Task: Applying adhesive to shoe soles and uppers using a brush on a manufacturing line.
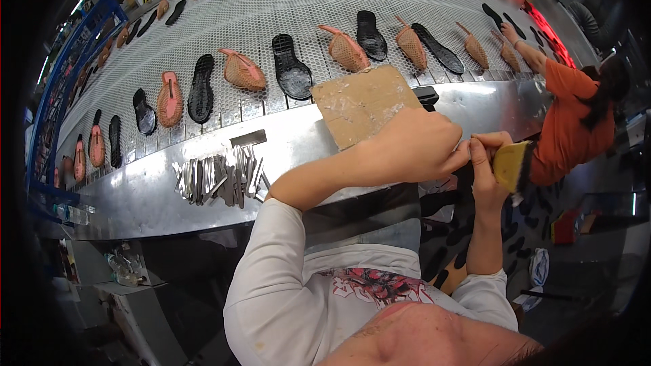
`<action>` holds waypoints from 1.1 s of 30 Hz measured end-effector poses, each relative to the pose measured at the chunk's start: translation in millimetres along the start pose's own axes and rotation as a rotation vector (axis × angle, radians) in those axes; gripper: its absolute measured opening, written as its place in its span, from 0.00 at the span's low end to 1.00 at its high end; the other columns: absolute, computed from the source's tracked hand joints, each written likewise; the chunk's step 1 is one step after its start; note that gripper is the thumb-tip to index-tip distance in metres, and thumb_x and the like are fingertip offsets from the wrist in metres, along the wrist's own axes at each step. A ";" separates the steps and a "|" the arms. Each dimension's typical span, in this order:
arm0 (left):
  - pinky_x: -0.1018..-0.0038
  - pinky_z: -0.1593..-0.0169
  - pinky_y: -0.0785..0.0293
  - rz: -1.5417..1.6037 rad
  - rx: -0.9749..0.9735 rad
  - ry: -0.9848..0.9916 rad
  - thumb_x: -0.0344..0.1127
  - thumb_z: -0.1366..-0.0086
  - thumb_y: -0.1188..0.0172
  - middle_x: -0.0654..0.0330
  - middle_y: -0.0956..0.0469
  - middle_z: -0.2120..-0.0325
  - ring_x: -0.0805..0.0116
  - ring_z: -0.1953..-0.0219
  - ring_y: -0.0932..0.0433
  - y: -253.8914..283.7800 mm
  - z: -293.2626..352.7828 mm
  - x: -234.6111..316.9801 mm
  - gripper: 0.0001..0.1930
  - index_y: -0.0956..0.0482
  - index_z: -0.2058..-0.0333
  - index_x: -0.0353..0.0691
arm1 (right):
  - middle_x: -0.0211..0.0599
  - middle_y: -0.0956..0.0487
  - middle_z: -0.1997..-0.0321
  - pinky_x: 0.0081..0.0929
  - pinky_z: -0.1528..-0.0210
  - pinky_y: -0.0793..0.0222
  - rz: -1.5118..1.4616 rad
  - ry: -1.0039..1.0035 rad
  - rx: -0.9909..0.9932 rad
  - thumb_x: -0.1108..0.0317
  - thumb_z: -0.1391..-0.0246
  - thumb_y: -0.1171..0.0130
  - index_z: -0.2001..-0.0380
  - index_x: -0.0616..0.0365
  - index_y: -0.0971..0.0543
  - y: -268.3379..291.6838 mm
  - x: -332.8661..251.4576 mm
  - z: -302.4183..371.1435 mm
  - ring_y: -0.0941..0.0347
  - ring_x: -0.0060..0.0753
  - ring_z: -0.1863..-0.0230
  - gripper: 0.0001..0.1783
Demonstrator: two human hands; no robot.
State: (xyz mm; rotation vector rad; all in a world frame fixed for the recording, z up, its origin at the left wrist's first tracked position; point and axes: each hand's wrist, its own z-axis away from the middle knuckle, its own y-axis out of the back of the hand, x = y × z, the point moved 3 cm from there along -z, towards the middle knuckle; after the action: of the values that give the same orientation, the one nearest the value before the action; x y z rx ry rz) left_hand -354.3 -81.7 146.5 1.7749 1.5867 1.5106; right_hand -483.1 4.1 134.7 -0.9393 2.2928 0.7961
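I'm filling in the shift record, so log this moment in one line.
left hand: close beside right hand | right hand: holds yellow brush | metal ledge: cardboard, metal strips | belt: black soles, woven uppers

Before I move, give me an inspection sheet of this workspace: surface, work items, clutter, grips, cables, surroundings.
Surface: shiny steel ledge beside a perforated conveyor belt.
Work items: yellow brush-like tool; black soles and woven pink-and-tan uppers spread along the belt.
Clutter: heap of loose metal strips; brown cardboard with whitish residue, partly behind the left arm.
Grips: right hand appears to hold the tool; left hand has its fingertips close to the right's; anything pinched there is unclear.
Cables: nothing seen.
Surroundings: co-worker in orange reaching over the belt at right; blue frame at left.
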 end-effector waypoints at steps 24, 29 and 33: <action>0.68 0.78 0.36 0.212 0.374 -0.271 0.23 0.54 0.47 0.58 0.33 0.85 0.57 0.82 0.31 16.3 -5.4 8.1 0.04 0.31 0.79 0.38 | 0.21 0.30 0.78 0.12 0.78 0.44 -0.326 -0.584 -0.117 0.72 0.48 0.40 0.73 0.59 0.26 15.2 86.3 69.4 0.38 0.11 0.79 0.05; 0.75 0.77 0.37 0.343 0.547 -0.194 0.15 0.56 0.55 0.61 0.33 0.84 0.72 0.82 0.32 41.0 -22.0 -51.3 0.09 0.31 0.78 0.34 | 0.25 0.25 0.75 0.11 0.78 0.44 -0.398 -0.704 -0.087 0.74 0.50 0.39 0.68 0.60 0.23 23.8 95.2 107.0 0.38 0.11 0.80 0.05; 0.81 0.83 0.48 0.627 0.947 0.242 0.25 0.48 0.58 0.66 0.35 0.87 0.81 0.86 0.41 79.8 -16.5 -189.5 0.09 0.29 0.82 0.35 | 0.29 0.24 0.75 0.11 0.81 0.47 -0.544 -0.831 -0.111 0.72 0.47 0.44 0.67 0.61 0.23 29.5 96.7 137.1 0.41 0.11 0.83 0.05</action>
State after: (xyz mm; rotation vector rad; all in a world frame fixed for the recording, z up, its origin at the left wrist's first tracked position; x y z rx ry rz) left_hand -293.1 -277.5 124.9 2.9015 2.2342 1.3019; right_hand -530.9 73.5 -13.4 -0.9700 1.2200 0.8547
